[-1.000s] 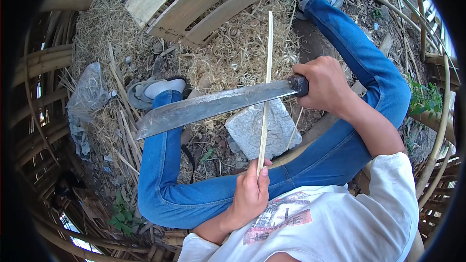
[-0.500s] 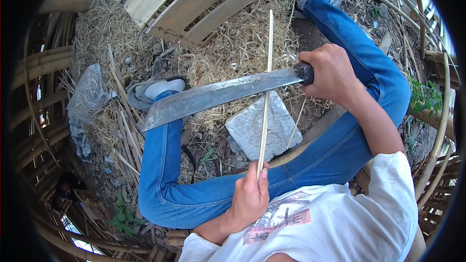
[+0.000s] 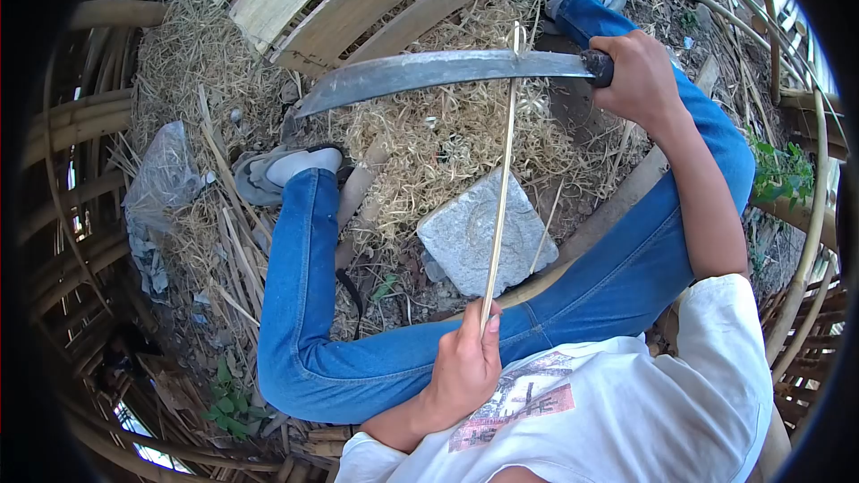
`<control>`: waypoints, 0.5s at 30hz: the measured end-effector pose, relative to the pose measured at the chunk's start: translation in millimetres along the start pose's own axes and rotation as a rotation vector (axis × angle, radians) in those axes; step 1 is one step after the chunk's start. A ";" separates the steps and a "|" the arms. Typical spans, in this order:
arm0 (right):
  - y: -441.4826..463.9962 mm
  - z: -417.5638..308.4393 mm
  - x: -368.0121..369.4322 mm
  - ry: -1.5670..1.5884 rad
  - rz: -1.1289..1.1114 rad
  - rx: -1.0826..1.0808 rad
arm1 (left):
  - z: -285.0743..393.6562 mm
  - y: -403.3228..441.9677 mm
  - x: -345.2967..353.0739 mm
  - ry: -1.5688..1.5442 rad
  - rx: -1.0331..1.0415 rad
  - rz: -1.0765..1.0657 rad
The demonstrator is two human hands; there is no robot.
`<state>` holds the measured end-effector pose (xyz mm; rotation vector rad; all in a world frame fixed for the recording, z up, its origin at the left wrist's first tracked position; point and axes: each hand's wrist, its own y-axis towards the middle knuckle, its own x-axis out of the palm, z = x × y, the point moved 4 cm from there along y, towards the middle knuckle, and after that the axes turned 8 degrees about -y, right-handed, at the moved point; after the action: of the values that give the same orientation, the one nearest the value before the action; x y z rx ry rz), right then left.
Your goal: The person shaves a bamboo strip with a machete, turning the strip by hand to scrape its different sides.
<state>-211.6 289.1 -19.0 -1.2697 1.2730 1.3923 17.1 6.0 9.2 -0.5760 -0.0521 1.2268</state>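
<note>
Hands (image 3: 465, 365) hold a thin strip (image 3: 502, 192) (left) and a machete (image 3: 438, 71) (right)

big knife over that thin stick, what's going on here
A seated person grips a long knife in the right hand and holds the near end of a thin pale strip in the left hand. The blade crosses the strip near its far end. Curly shavings cover the ground beyond a stone block.
</note>
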 end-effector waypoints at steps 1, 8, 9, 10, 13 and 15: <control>2.2 6.6 1.2 0.001 0.035 0.013 | 0.3 -0.9 0.2 0.003 0.002 0.000; 3.5 40.2 -12.0 -0.073 0.165 0.128 | 8.3 -0.5 -0.8 0.016 0.078 -0.063; 2.6 37.6 -12.2 -0.051 0.164 0.103 | 6.0 0.0 -2.2 -0.015 0.064 -0.056; 2.3 35.4 -12.4 -0.029 0.166 0.079 | 2.2 1.3 -3.6 -0.045 0.054 -0.048; 0.4 28.0 -12.8 0.055 0.202 0.050 | 5.0 2.6 -7.0 -0.119 0.037 -0.059; -1.9 29.0 -14.1 0.088 0.236 0.054 | 7.0 2.3 -7.6 -0.169 0.046 -0.072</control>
<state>-211.8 318.8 -6.2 -1.1839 1.5511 1.4675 9.9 2.4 16.1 -0.4265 -0.1854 1.2010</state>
